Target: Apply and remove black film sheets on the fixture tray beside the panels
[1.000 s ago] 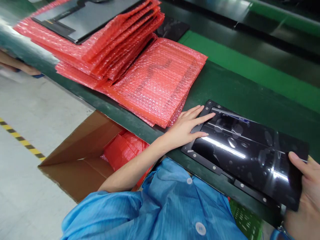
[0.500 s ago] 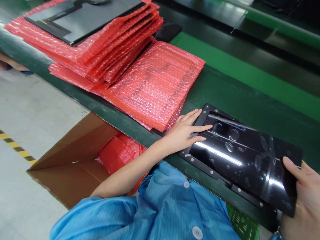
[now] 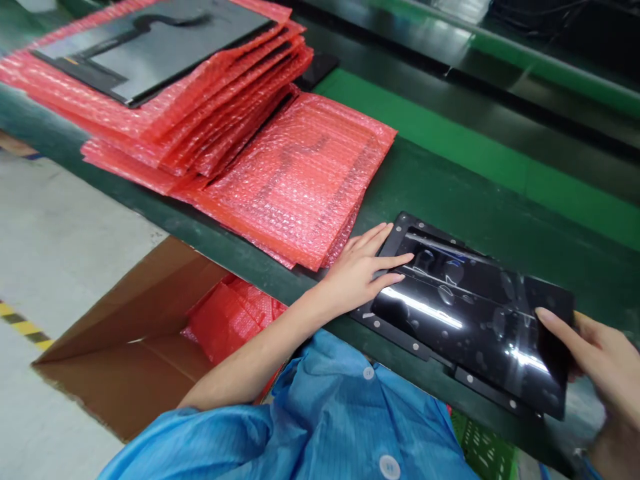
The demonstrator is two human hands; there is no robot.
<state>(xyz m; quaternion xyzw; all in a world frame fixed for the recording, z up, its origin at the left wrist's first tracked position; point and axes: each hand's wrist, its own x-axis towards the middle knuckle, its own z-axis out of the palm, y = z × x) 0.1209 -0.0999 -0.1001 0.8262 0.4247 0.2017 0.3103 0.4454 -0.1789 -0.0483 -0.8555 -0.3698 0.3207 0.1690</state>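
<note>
A glossy black display panel (image 3: 465, 333) lies over a black frame with round silvery dots (image 3: 423, 351) on the green bench. Its clear film shows bubbles and light streaks. My left hand (image 3: 357, 270) rests on the panel's left end with fingers spread, its thumb and forefinger reaching over the glossy face. At the opposite end my right hand (image 3: 595, 347) grips the panel's edge, thumb on top and fingers underneath. Left of the panel lies a red bubble-wrap bag (image 3: 310, 180) with a dark shape showing through it.
A stack of red bubble-wrap bags (image 3: 225, 100) stands at the upper left, with a grey-backed display panel (image 3: 165, 43) on top. Below the bench edge, an open cardboard box (image 3: 135, 360) holds red wrap. A green perforated crate (image 3: 483, 443) shows at the lower right.
My right hand and the panel's right end have shifted left and slightly up in view. The left hand keeps its spread pose on the panel. The whole view has shifted slightly.
</note>
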